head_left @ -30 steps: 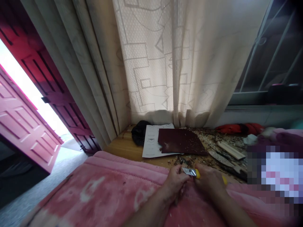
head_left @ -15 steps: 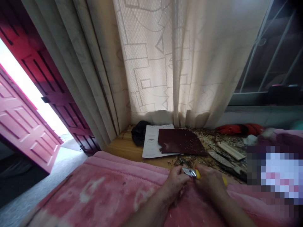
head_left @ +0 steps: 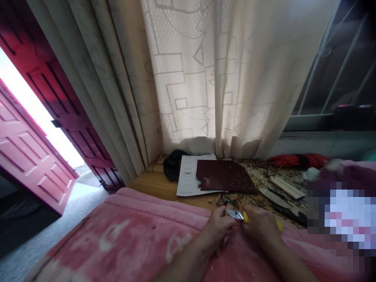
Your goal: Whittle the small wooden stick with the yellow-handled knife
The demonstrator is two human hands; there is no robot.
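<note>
My right hand [head_left: 260, 225] is closed around a yellow-handled utility knife [head_left: 237, 214], its metal blade pointing left. The blade's tip is close by the thumb of my left hand [head_left: 217, 224]. My left fingers are curled and pressed together; whatever they grip is hidden, though a few pale bits show beneath them. Both hands are low over a pink blanket [head_left: 141, 231], near its far edge. Just beyond them, dark and pale shavings [head_left: 227, 201] litter the wooden surface [head_left: 155, 184].
A dark brown board [head_left: 225, 176] lies over white printed paper [head_left: 185, 178], beside a black bag [head_left: 171, 164]. To the right are a pale wooden strip [head_left: 286, 187], a long pointed blade-like piece [head_left: 274, 198] and a red cloth bundle [head_left: 299, 160]. Curtains [head_left: 188, 78] hang behind.
</note>
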